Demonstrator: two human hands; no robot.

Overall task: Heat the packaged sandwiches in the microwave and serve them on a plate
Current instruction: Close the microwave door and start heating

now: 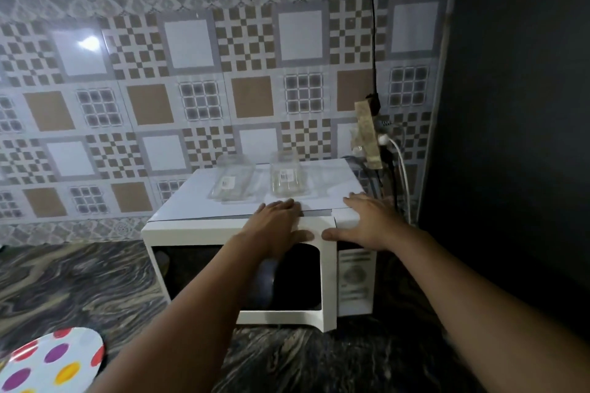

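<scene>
Both my hands are flat on the microwave [255,265], nothing gripped. My left hand [274,223] is spread open, palm down on the top front edge above the door [242,277], fingers reaching onto the top panel, thumb hooked down over the door's upper right corner. My right hand [367,223] is also open and flat, on the top right corner above the control panel [356,281], thumb pointing left towards the left thumb, not touching it.

Two clear plastic sandwich packages [261,182] lie side by side on top of the microwave, just behind my fingers, apart from them. Each has a small label. Contents are hard to make out through the plastic.

The door looks shut. Its window is dark; a pale round shape shows inside, can't tell what. My left forearm covers part of the window. Panel markings are too blurred to read.

Both arms are stretched forward, left from bottom centre, right from lower right.

The spotted plate [48,364] sits on the dark marbled surface [79,284] at lower left, cut off by the frame edge, well apart from the microwave.
</scene>
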